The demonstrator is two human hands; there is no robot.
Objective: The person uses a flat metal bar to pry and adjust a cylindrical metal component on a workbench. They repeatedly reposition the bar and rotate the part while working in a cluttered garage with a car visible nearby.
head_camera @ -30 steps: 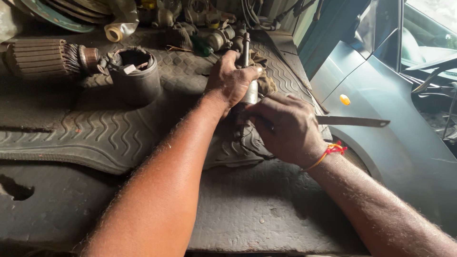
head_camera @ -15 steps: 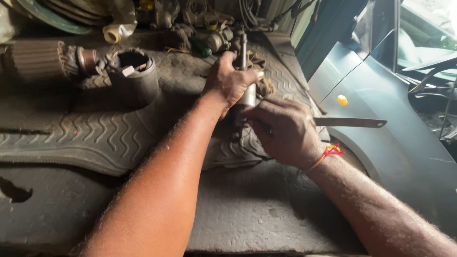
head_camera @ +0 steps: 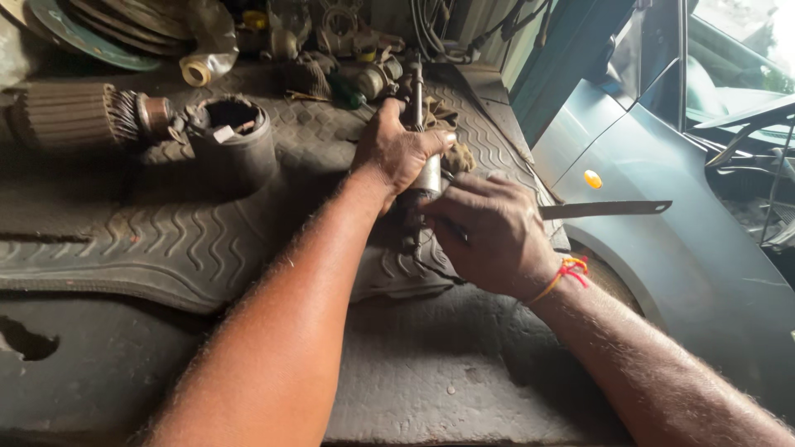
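Note:
My left hand (head_camera: 397, 153) grips a grimy metal motor part (head_camera: 427, 175) that stands upright on a ribbed black rubber mat (head_camera: 166, 248). A thin steel shaft (head_camera: 416, 83) sticks up out of the part above my fingers. My right hand (head_camera: 489, 232) is closed low on the same part from the right, fingers curled around its lower end. What the right fingers pinch is hidden. A red and yellow thread band (head_camera: 567, 271) circles my right wrist.
A dark cylindrical housing (head_camera: 234, 149) and a wound armature (head_camera: 79, 120) lie at the left of the mat. Small parts and cables crowd the back edge. A flat metal strip (head_camera: 604, 209) pokes out to the right, over a grey car body panel (head_camera: 662, 248).
Both hands stay on the part; the view has shifted slightly and my right hand has crept a little up toward the left hand.

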